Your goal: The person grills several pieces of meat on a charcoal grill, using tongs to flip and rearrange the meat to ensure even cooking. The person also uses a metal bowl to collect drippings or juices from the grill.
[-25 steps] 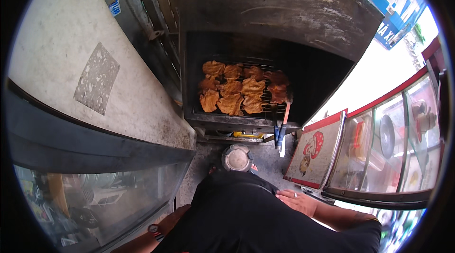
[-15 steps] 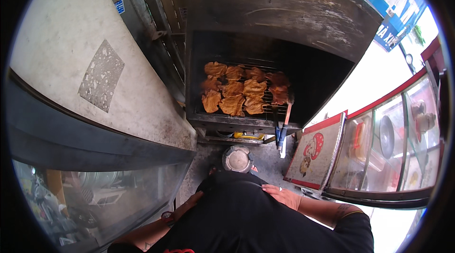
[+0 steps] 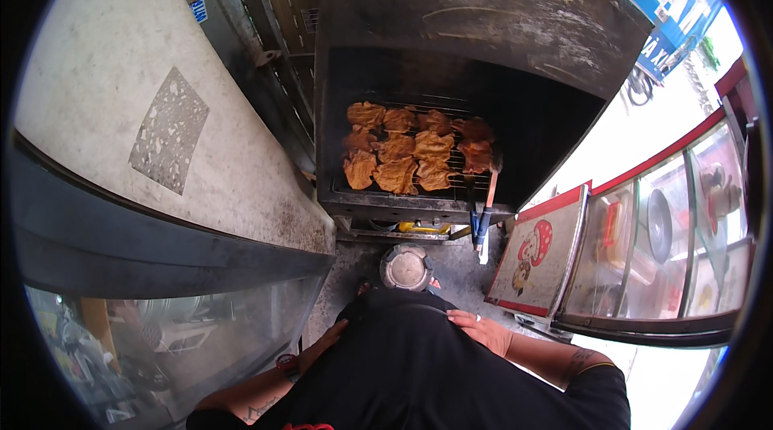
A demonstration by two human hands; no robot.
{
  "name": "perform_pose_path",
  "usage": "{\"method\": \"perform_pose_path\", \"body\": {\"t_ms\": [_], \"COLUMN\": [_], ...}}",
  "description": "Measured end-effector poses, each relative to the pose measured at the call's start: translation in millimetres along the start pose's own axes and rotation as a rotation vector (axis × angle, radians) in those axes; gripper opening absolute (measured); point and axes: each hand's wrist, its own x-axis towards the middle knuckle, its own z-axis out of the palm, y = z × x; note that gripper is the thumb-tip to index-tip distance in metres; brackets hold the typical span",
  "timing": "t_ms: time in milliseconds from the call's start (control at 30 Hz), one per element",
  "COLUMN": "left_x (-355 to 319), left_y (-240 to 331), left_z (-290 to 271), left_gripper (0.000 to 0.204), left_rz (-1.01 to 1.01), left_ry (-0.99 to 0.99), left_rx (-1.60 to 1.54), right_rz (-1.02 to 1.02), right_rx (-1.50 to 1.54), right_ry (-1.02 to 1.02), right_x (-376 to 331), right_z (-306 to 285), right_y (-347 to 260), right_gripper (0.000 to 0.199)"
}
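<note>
Meat pieces (image 3: 395, 147): on grill rack (image 3: 456, 188), 1 o'clock from left hand (image 3: 324, 340), 11 o'clock from right hand (image 3: 485, 332), well apart. Right: fingers extended, flat against black shirt (image 3: 403, 365). Left: touching shirt; finger spread cannot be determined.

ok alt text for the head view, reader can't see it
Browned pieces of meat lie on a rack inside a dark grill, with a blue-handled tool at its front edge. The person's left hand and right hand rest at the sides of their black shirt.
</note>
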Motion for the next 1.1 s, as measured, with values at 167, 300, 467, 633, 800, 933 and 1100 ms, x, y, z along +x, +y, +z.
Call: {"method": "perform_pose_path", "body": {"t_ms": [167, 300, 467, 633, 800, 933, 1100], "left_x": [5.2, 9.6, 12.7, 11.1, 11.6, 12.0, 13.5], "left_y": [3.6, -17.2, -6.7, 16.5, 17.7, 19.9, 12.8], "left_z": [-6.5, -19.3, -14.0, -1.8, -2.9, -1.3, -3.7], "left_gripper": [0.064, 0.063, 0.062, 0.061, 0.062, 0.061, 0.061], "left_rz": [0.113, 0.191, 0.146, 0.101, 0.070, 0.037, 0.053], "left_ry": [-0.037, -0.070, -0.080, -0.092, -0.073, -0.058, -0.055], "left_rx": [0.209, 0.227, 0.139, 0.001, 0.042, 0.070, 0.116], "right_rz": [0.007, 0.008, 0.007, 0.020, 0.041, 0.036, 0.018], "right_rx": [-0.027, -0.048, -0.074, -0.070, -0.077, -0.071, -0.078], "right_ry": [0.003, 0.028, 0.044, 0.063, 0.056, 0.073, 0.077], "right_x": [-1.7, 1.8, 1.4, -0.6, -8.4, -6.8, -9.1], "right_z": [1.2, 0.0, 0.4, 1.5, 4.8, 4.1, 4.9], "right_y": [0.4, -4.8, -8.2, -11.3, -8.3, -10.1, -7.2], "right_gripper": [0.076, 0.073, 0.069, 0.069, 0.070, 0.071, 0.072]}}
